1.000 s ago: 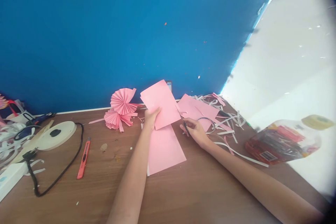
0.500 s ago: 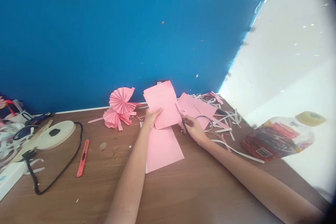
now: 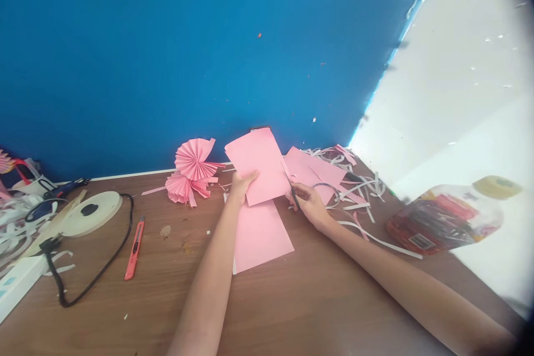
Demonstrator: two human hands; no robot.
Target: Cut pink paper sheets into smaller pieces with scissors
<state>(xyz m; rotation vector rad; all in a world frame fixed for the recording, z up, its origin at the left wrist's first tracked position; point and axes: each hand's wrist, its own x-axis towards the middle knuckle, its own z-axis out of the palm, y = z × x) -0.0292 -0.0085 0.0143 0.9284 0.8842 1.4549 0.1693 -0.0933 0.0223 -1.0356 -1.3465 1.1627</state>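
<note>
My left hand [image 3: 242, 185] grips a pink paper sheet [image 3: 262, 164] by its lower left edge, thumb on top and fingers hidden beneath. Dark-handled scissors [image 3: 294, 196] are in my right hand [image 3: 309, 203], their blades at the sheet's right edge, where a thin strip stands slightly away. Under the held sheet, another pink sheet [image 3: 261, 239] lies on the wooden table [image 3: 325, 300]. Just beyond my right hand rest more pink paper pieces [image 3: 317, 169].
Pleated pink paper fans [image 3: 194, 158] lie near the blue wall. To the left are a red utility knife [image 3: 134, 249], a black cable [image 3: 98, 278], a cream roll [image 3: 106, 208] and a white power strip [image 3: 20, 283]. White strips [image 3: 371, 183] and a plastic jar [image 3: 448, 217] are on the right.
The held sheet's upper left corner has shifted slightly left. Both hands stay nearly in place, and the whole view has moved a little.
</note>
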